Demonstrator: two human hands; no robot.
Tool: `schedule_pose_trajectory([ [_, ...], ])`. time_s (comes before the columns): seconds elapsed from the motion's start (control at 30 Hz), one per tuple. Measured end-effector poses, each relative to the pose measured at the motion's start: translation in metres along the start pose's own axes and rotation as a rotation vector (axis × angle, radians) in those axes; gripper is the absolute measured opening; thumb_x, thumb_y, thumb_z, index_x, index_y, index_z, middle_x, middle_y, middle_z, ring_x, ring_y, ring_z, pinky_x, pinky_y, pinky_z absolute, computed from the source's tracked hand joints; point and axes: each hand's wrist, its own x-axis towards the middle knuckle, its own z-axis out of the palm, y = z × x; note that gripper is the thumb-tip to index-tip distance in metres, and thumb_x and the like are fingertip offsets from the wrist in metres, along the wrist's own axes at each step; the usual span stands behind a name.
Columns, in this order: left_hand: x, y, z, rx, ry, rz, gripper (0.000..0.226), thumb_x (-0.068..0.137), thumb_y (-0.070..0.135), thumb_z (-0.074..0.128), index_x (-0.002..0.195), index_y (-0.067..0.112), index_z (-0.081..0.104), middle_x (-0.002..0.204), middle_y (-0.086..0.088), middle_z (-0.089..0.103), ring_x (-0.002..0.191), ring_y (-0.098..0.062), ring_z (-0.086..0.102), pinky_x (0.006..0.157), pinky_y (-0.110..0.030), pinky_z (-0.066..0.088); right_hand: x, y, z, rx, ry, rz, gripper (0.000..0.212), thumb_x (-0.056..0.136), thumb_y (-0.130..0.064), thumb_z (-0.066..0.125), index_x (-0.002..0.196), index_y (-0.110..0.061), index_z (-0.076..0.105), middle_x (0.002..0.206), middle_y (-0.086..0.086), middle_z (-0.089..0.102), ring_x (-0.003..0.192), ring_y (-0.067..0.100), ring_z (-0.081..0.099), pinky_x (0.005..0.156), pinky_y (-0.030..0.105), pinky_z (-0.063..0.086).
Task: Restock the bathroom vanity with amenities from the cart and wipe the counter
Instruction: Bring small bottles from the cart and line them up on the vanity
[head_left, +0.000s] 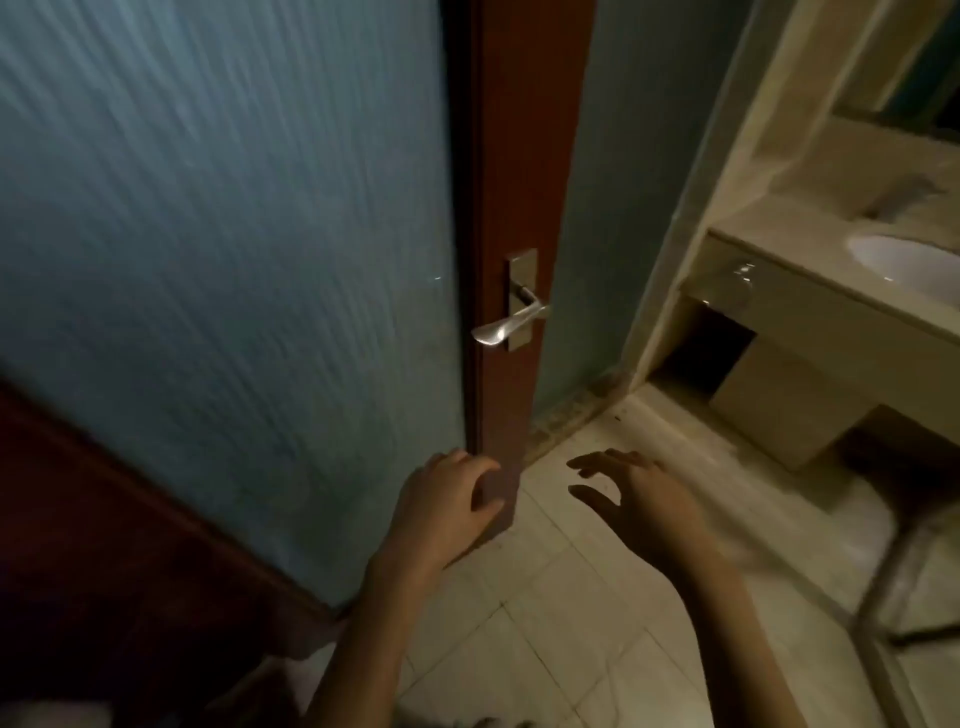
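Head view: left hand (447, 501) and right hand (636, 493) are empty, loose-fingered grips; vanity bench (779, 223) lies at two o'clock, nearer the right hand, long edge running toward four o'clock.

No text, label, brand or number was readable anywhere in the view. The metal door handle plate (522, 299) and the vanity counter (769, 223) showed no legible marking, and the picture was dim and blurred.
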Motion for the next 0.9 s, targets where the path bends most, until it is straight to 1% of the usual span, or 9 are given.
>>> schedule_pose_trajectory([
  [0.2, -0.029, 0.001, 0.005, -0.055, 0.14, -0.233, 0.042, 0.091, 0.041, 0.058, 0.13, 0.027, 0.053, 0.127, 0.004, 0.056, 0.116, -0.014, 0.051, 0.094, -0.031, 0.043, 0.033, -0.003, 0.002, 0.039, -0.025, -0.247, 0.029, 0.091, -0.046, 0.056, 0.117, -0.036, 0.06, 0.112, -0.015, 0.066, 0.102, 0.007, 0.061, 0.087, 0.033, 0.052],
  [0.37, -0.058, 0.009, 0.014, -0.035, 0.204, -0.44, 0.043, 0.09, 0.04, 0.058, 0.131, 0.027, 0.053, 0.126, 0.002, 0.056, 0.117, -0.017, 0.051, 0.096, -0.031, 0.042, 0.043, -0.009, 0.003, 0.03, -0.107, -0.426, 0.025, 0.091, -0.043, 0.058, 0.116, -0.037, 0.061, 0.112, -0.012, 0.067, 0.099, 0.015, 0.064, 0.079, 0.038, 0.053],
  [0.6, -0.118, 0.042, 0.033, -0.171, 0.302, -0.693, 0.039, 0.09, 0.031, 0.061, 0.128, 0.019, 0.057, 0.126, -0.001, 0.057, 0.117, -0.017, 0.052, 0.098, -0.027, 0.041, 0.037, -0.028, 0.004, 0.022, -0.279, -0.666, 0.026, 0.093, -0.037, 0.059, 0.118, -0.033, 0.063, 0.114, -0.013, 0.066, 0.105, 0.01, 0.062, 0.08, 0.026, 0.046],
  [0.67, -0.139, 0.051, 0.038, -0.113, 0.392, -0.755, 0.03, 0.085, 0.029, 0.066, 0.113, 0.02, 0.066, 0.111, 0.001, 0.066, 0.101, -0.015, 0.064, 0.087, -0.027, 0.05, 0.038, -0.04, 0.01, 0.038, -0.313, -0.743, 0.023, 0.093, -0.037, 0.059, 0.115, -0.034, 0.064, 0.111, -0.014, 0.066, 0.101, 0.009, 0.062, 0.083, 0.028, 0.048],
  [0.73, -0.16, 0.059, 0.04, -0.184, 0.434, -0.841, 0.026, 0.073, 0.036, 0.064, 0.094, 0.022, 0.072, 0.091, 0.004, 0.071, 0.079, -0.013, 0.07, 0.068, -0.023, 0.054, 0.036, -0.055, 0.017, 0.035, -0.331, -0.817, 0.022, 0.093, -0.037, 0.058, 0.113, -0.035, 0.065, 0.109, -0.014, 0.066, 0.097, 0.008, 0.061, 0.085, 0.031, 0.048],
  [0.77, -0.169, 0.059, 0.043, -0.148, 0.44, -0.882, 0.028, 0.076, 0.038, 0.062, 0.096, 0.022, 0.073, 0.094, 0.002, 0.071, 0.082, -0.014, 0.07, 0.069, -0.022, 0.054, 0.034, -0.063, 0.02, 0.041, -0.338, -0.858, 0.021, 0.093, -0.036, 0.058, 0.113, -0.034, 0.065, 0.108, -0.014, 0.067, 0.098, 0.009, 0.062, 0.086, 0.032, 0.048],
  [0.83, -0.184, 0.064, 0.04, -0.127, 0.427, -1.003, 0.034, 0.091, 0.035, 0.058, 0.121, 0.019, 0.063, 0.123, -0.003, 0.062, 0.112, -0.016, 0.06, 0.092, -0.021, 0.043, 0.028, -0.08, 0.025, 0.086, -0.356, -0.923, 0.02, 0.092, -0.033, 0.06, 0.11, -0.03, 0.068, 0.105, -0.011, 0.069, 0.097, 0.012, 0.063, 0.087, 0.035, 0.049],
  [0.87, -0.194, 0.065, 0.042, -0.153, 0.433, -1.034, 0.039, 0.094, 0.036, 0.056, 0.13, 0.02, 0.057, 0.134, -0.003, 0.055, 0.122, -0.018, 0.051, 0.1, -0.024, 0.035, 0.024, -0.087, 0.028, 0.12, -0.368, -0.956, 0.022, 0.091, -0.036, 0.061, 0.107, -0.026, 0.07, 0.102, -0.008, 0.07, 0.094, 0.014, 0.065, 0.084, 0.037, 0.05],
  [0.9, -0.203, 0.063, 0.045, -0.182, 0.465, -1.05, 0.042, 0.094, 0.039, 0.056, 0.132, 0.022, 0.054, 0.137, -0.001, 0.051, 0.125, -0.019, 0.047, 0.103, -0.026, 0.033, 0.021, -0.094, 0.03, 0.157, -0.366, -0.989, 0.029, 0.088, -0.043, 0.059, 0.104, -0.022, 0.072, 0.099, -0.006, 0.072, 0.09, 0.015, 0.066, 0.08, 0.038, 0.052],
])
